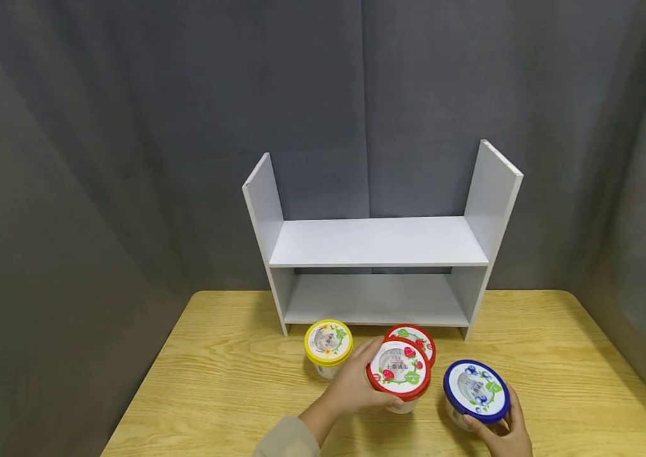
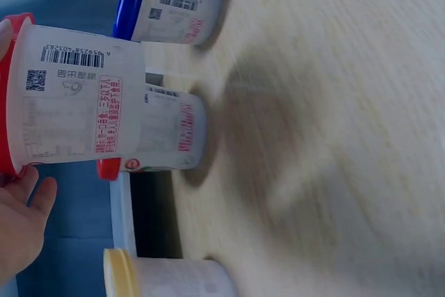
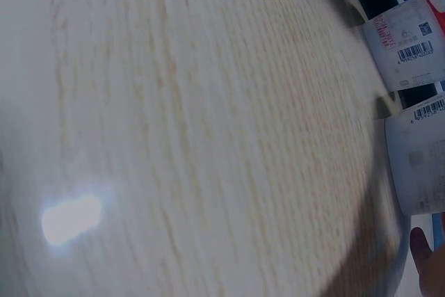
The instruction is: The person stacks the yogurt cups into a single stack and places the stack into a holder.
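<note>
Red-lidded cup [image 1: 397, 368] is up off the tabletop [image 1: 214, 368], gripped near the top by the left hand [image 1: 354, 384]. Honestly, I'd say keeping it level and clear of the second red-lidded cup [image 1: 417, 336] just behind matters most, since they could knock. Right hand [image 1: 510, 441] is pinching the blue-lidded cup [image 1: 476, 390]; can't tell if that's touching down. Yellow-lidded cup [image 1: 329, 343] stands to the left, white shelf [image 1: 380, 241] behind.

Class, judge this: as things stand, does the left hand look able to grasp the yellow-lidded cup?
Probably not yet: the left hand grips a red-lidded cup and would likely need to release it. Otherwise the way looks free: the yellow-lidded cup stands beside that hand, nothing visible between.
</note>
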Available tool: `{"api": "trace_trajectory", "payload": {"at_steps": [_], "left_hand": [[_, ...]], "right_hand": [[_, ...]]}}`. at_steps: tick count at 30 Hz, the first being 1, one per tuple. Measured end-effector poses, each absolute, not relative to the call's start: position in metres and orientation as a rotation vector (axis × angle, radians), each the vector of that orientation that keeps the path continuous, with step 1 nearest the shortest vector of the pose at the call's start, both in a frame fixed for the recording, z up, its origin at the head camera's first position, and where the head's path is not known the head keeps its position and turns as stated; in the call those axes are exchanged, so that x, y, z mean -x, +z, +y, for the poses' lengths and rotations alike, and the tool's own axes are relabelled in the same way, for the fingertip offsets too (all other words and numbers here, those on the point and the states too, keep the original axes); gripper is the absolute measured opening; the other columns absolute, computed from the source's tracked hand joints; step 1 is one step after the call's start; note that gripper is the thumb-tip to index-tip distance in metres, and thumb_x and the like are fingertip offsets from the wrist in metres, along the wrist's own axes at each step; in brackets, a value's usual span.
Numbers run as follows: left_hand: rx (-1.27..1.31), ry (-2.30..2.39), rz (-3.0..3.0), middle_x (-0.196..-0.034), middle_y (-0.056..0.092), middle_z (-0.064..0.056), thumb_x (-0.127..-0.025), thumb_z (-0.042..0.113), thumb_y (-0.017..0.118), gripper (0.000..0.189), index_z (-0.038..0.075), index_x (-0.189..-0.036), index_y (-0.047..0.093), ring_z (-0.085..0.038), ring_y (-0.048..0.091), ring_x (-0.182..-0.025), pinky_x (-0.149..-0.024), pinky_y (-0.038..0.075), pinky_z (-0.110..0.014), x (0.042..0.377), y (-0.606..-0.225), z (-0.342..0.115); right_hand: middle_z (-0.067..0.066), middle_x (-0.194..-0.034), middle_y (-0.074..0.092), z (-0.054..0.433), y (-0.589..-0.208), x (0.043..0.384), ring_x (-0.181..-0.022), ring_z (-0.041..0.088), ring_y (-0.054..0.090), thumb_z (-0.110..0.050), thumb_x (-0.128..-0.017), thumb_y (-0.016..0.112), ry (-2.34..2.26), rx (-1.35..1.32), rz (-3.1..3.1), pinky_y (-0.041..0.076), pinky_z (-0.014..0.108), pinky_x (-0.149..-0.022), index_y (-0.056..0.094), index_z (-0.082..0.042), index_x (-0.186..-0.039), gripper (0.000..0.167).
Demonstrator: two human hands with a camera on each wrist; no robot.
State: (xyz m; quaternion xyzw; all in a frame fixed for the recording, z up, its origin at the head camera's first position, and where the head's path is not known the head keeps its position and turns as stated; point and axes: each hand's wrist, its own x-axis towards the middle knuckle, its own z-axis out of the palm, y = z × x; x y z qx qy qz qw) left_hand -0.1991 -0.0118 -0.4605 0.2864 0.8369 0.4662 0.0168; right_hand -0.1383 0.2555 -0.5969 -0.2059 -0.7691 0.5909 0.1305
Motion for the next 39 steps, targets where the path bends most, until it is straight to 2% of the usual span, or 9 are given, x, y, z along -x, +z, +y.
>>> {"api": "trace_trajectory", "payload": {"at_steps": [7, 11, 13, 17, 21, 29, 32, 39], "left_hand": [[-0.895, 1.377, 2.608, -0.133, 0.034, 0.003, -0.05, 0.038, 0.082, 0.101, 0.015, -0.134, 0.032, -0.013, 0.034, -0.117, -0.094, 0.03, -0.032, 0.201, -0.45, 0.0], [-0.888, 1.341, 2.601, -0.135, 0.031, 0.004, -0.05, 0.042, 0.081, 0.1, 0.021, -0.135, 0.03, -0.014, 0.032, -0.119, -0.094, 0.031, -0.033, 0.2, -0.443, 0.006], [-0.893, 1.318, 2.608, -0.136, 0.03, 0.007, -0.051, 0.043, 0.08, 0.101, 0.024, -0.135, 0.029, -0.014, 0.031, -0.12, -0.093, 0.031, -0.034, 0.2, -0.441, 0.009], [-0.945, 1.301, 2.615, -0.136, 0.028, 0.008, -0.051, 0.042, 0.08, 0.101, 0.021, -0.136, 0.029, -0.013, 0.03, -0.12, -0.094, 0.03, -0.032, 0.202, -0.436, 0.015], [-0.991, 1.291, 2.622, -0.136, 0.029, 0.006, -0.052, 0.04, 0.08, 0.101, 0.018, -0.136, 0.029, -0.012, 0.031, -0.12, -0.095, 0.029, -0.031, 0.203, -0.433, 0.021], [-1.026, 1.287, 2.641, -0.134, 0.032, 0.006, -0.052, 0.039, 0.08, 0.099, 0.015, -0.135, 0.031, -0.01, 0.032, -0.118, -0.094, 0.03, -0.028, 0.207, -0.433, 0.033], [-1.023, 1.275, 2.646, -0.134, 0.032, 0.006, -0.053, 0.04, 0.08, 0.099, 0.016, -0.135, 0.031, -0.009, 0.031, -0.119, -0.094, 0.03, -0.028, 0.208, -0.431, 0.038], [-1.034, 1.242, 2.634, -0.134, 0.032, 0.005, -0.053, 0.041, 0.08, 0.099, 0.017, -0.135, 0.03, -0.009, 0.028, -0.12, -0.095, 0.028, -0.027, 0.211, -0.427, 0.053]], "right_hand": [[0.009, -0.124, 0.036, 0.255, -0.598, 0.137, -0.094, -0.001, 0.039, -0.026, -0.064, 0.076, 1.702, 0.526, -2.237, 0.04, 0.012, -0.07, 0.014, -0.031, -0.138, 0.097], [0.008, -0.127, 0.034, 0.256, -0.598, 0.139, -0.097, 0.002, 0.038, -0.036, -0.06, 0.077, 1.705, 0.597, -2.262, 0.04, 0.011, -0.071, 0.011, -0.034, -0.137, 0.102], [0.009, -0.129, 0.033, 0.255, -0.595, 0.139, -0.1, 0.008, 0.038, -0.039, -0.058, 0.077, 1.718, 0.611, -2.261, 0.04, 0.012, -0.07, 0.01, -0.035, -0.137, 0.104], [0.01, -0.127, 0.034, 0.253, -0.59, 0.137, -0.098, 0.008, 0.039, -0.04, -0.057, 0.077, 1.707, 0.584, -2.252, 0.04, 0.012, -0.07, 0.01, -0.032, -0.138, 0.105], [0.007, -0.124, 0.035, 0.253, -0.592, 0.137, -0.092, 0.0, 0.04, -0.036, -0.059, 0.077, 1.685, 0.574, -2.248, 0.041, 0.012, -0.069, 0.013, -0.032, -0.137, 0.102], [0.008, -0.127, 0.034, 0.252, -0.587, 0.136, -0.095, 0.004, 0.039, -0.041, -0.057, 0.077, 1.718, 0.589, -2.237, 0.041, 0.012, -0.069, 0.012, -0.035, -0.137, 0.104], [0.006, -0.125, 0.034, 0.248, -0.582, 0.133, -0.093, 0.001, 0.04, -0.036, -0.059, 0.078, 1.727, 0.568, -2.216, 0.041, 0.012, -0.069, 0.014, -0.036, -0.136, 0.101], [0.001, -0.118, 0.036, 0.246, -0.577, 0.13, -0.091, -0.001, 0.043, -0.018, -0.063, 0.077, 1.801, 0.465, -2.143, 0.044, 0.013, -0.068, 0.02, -0.028, -0.137, 0.093]]}}
